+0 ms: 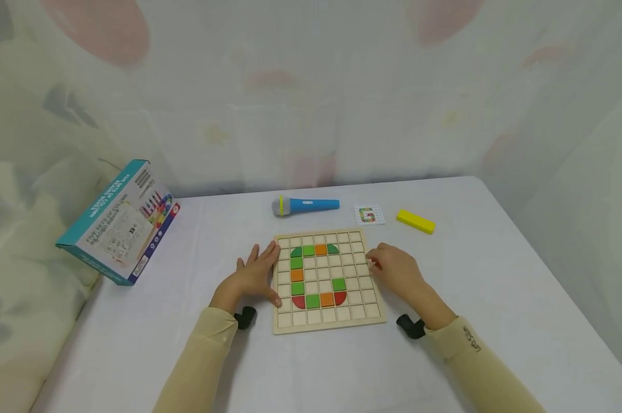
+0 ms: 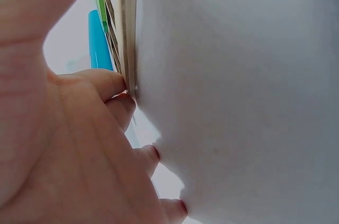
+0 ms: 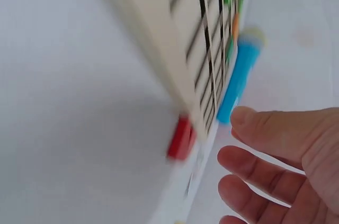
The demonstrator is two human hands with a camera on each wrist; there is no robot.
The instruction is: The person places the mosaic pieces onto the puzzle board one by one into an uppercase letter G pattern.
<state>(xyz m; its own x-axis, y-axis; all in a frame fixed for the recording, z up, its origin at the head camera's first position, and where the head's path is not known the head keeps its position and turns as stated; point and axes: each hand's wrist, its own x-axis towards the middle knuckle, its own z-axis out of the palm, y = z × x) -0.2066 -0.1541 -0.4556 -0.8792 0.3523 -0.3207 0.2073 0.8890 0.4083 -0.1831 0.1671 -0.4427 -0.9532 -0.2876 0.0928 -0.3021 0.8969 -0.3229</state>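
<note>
A wooden grid board [image 1: 354, 312] lies flat, with green, orange and red tiles [image 1: 326, 299] set in it as an unfinished-looking ring, gapped on the right. My left hand [image 1: 250, 278] is spread at its left edge; in the left wrist view its fingertips [image 2: 119, 83] meet the board's side. Beside the right edge is my right hand [image 1: 396, 268], fingers loosely bent. In the right wrist view the thumb [image 3: 265, 128] and fingers stand apart with nothing between them. A small red piece [image 3: 181, 139], blurred, shows there by the board's edge; in the head view it is hidden.
Behind the board lie a blue toy microphone [image 1: 311, 205], a small card [image 1: 369, 215] printed with a coloured G, and a yellow block [image 1: 416, 222]. A teal and white box [image 1: 125, 221] stands tilted at the far left. Cloth hangs behind the white table [image 1: 497, 258].
</note>
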